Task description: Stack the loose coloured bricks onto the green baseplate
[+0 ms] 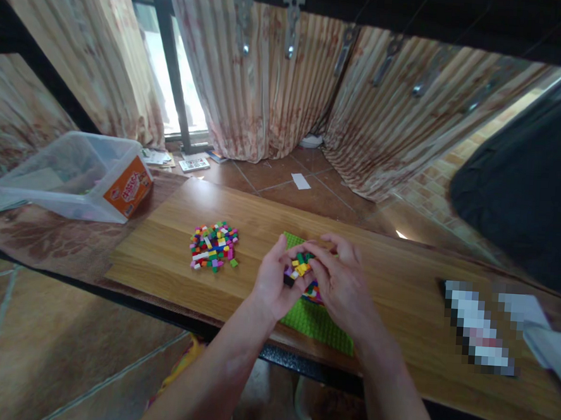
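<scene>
The hands hide part of a green baseplate [318,326] on the wooden worktop [256,218]; a brick pile [215,247] lies to its left, a pixelated object [480,327] well off right. Far left, the clear tub [64,207] holds something coloured, hazy through the plastic; I can't read its orange label [128,188]. Above the baseplate, the left hand [274,279] cups small bricks [302,266] in curled fingers; the right hand's fingers touch them, whether gripping I can't tell.
</scene>
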A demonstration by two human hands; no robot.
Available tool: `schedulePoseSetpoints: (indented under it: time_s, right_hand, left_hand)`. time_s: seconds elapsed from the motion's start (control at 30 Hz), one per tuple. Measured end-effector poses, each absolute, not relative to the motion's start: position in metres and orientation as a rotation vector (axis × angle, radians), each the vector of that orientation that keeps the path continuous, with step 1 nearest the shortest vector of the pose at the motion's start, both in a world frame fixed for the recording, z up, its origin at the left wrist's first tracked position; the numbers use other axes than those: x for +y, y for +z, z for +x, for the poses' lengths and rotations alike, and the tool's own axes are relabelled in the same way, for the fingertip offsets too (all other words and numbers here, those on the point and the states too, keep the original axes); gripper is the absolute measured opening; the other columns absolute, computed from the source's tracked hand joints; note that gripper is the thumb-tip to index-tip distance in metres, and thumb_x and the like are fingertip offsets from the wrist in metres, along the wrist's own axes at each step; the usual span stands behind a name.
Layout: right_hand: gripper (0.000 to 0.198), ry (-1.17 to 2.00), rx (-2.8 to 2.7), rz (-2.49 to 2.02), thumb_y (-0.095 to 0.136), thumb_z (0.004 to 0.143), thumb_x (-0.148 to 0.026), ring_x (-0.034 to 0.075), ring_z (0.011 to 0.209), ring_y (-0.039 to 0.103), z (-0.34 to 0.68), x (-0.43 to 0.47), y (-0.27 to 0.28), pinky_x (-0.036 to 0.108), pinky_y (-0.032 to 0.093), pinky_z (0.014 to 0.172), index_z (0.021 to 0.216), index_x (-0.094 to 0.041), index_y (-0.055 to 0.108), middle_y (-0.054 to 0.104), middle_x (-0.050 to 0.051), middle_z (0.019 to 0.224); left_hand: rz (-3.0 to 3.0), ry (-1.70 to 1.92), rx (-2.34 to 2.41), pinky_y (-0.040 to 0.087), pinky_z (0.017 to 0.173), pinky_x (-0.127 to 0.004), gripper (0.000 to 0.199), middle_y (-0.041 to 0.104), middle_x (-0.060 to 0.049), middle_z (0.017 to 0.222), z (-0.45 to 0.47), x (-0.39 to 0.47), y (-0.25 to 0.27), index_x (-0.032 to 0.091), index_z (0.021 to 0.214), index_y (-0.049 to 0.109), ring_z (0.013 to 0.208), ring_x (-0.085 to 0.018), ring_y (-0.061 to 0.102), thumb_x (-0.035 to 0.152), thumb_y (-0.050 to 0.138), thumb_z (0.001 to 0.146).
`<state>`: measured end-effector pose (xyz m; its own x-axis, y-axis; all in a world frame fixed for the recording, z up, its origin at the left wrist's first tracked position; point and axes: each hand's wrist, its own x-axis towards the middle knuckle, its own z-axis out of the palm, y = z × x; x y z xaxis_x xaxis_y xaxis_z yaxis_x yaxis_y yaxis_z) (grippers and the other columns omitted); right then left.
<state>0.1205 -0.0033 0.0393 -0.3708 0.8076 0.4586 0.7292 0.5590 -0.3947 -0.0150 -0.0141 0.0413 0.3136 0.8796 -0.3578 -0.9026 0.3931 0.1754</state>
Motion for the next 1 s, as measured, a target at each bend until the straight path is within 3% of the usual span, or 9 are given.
schedulePoseSetpoints:
  time_s: [0.17, 0.4, 0.57, 0.63, 0.73, 0.83, 1.0]
  right_hand:
    - [0.025, 0.144, -2.188, -1.222, 0.049, 0.094, -0.026, 0.029, 0.116, 0.048, 0.12, -0.002, 0.035, 0.049, 0.044, 0.097, 0.104, -0.025, 0.072, 0.054, 0.01, 0.129]
    - [0.017, 0.382, -2.01, -1.208, 0.054, 0.091, -0.027, 0.026, 0.12, 0.051, 0.116, -0.006, 0.044, 0.048, 0.042, 0.102, 0.095, -0.023, 0.07, 0.059, 0.01, 0.125]
    - [0.015, 0.64, -1.681, -1.14, 0.056, 0.089, -0.03, 0.022, 0.103, 0.065, 0.121, -0.004, 0.05, 0.041, 0.051, 0.093, 0.095, -0.023, 0.069, 0.07, 0.007, 0.107]
    - [0.018, 0.75, -1.502, -1.19, 0.06, 0.086, -0.034, 0.021, 0.087, 0.07, 0.128, -0.001, 0.05, 0.038, 0.056, 0.081, 0.094, -0.021, 0.068, 0.073, 0.007, 0.095]
    - [0.024, 0.8, -1.421, -1.323, 0.064, 0.082, -0.038, 0.021, 0.075, 0.071, 0.143, 0.006, 0.045, 0.036, 0.057, 0.071, 0.094, -0.018, 0.071, 0.075, 0.006, 0.085]
    - [0.025, 0.662, -1.601, -1.453, 0.061, 0.082, -0.035, 0.023, 0.083, 0.071, 0.156, 0.011, 0.039, 0.039, 0.055, 0.078, 0.095, -0.019, 0.074, 0.076, 0.008, 0.091]
    - [0.029, 0.552, -1.824, -1.489, 0.051, 0.085, -0.029, 0.024, 0.093, 0.069, 0.156, 0.015, 0.032, 0.041, 0.052, 0.087, 0.099, -0.019, 0.075, 0.076, 0.009, 0.101]
  left_hand:
    - [-0.085, 1.18, 0.432, 0.053, 0.07, -0.023, 0.051, 0.066, -0.012, 0.079, -0.015, -0.014, 0.042, 0.005, 0.092, 0.068, 0.069, -0.014, 0.063, 0.046, 0.04, 0.096]
    - [-0.086, 1.18, 0.444, 0.055, 0.07, -0.024, 0.047, 0.067, -0.013, 0.081, -0.013, -0.014, 0.042, 0.004, 0.094, 0.068, 0.072, -0.015, 0.065, 0.042, 0.04, 0.097]
    - [-0.087, 1.227, 0.54, 0.057, 0.067, -0.024, 0.041, 0.066, -0.013, 0.08, -0.015, -0.013, 0.045, 0.003, 0.09, 0.067, 0.072, -0.015, 0.065, 0.036, 0.043, 0.096]
    - [-0.09, 1.225, 0.632, 0.053, 0.056, -0.019, 0.034, 0.065, -0.012, 0.077, -0.018, -0.013, 0.045, 0.004, 0.088, 0.066, 0.065, -0.012, 0.063, 0.03, 0.044, 0.096]
    - [-0.091, 1.22, 0.738, 0.036, 0.037, -0.012, 0.023, 0.058, -0.005, 0.067, -0.023, -0.012, 0.042, 0.006, 0.083, 0.063, 0.049, -0.005, 0.051, 0.02, 0.047, 0.093]
    - [-0.063, 1.218, 0.758, 0.025, 0.032, -0.011, 0.016, 0.053, -0.001, 0.063, -0.024, -0.012, 0.039, 0.007, 0.082, 0.061, 0.044, -0.003, 0.044, 0.014, 0.049, 0.09]
    - [-0.005, 1.176, 0.791, 0.023, 0.032, -0.011, 0.015, 0.051, 0.0, 0.063, -0.019, -0.014, 0.038, 0.007, 0.082, 0.06, 0.043, -0.003, 0.042, 0.014, 0.049, 0.089]
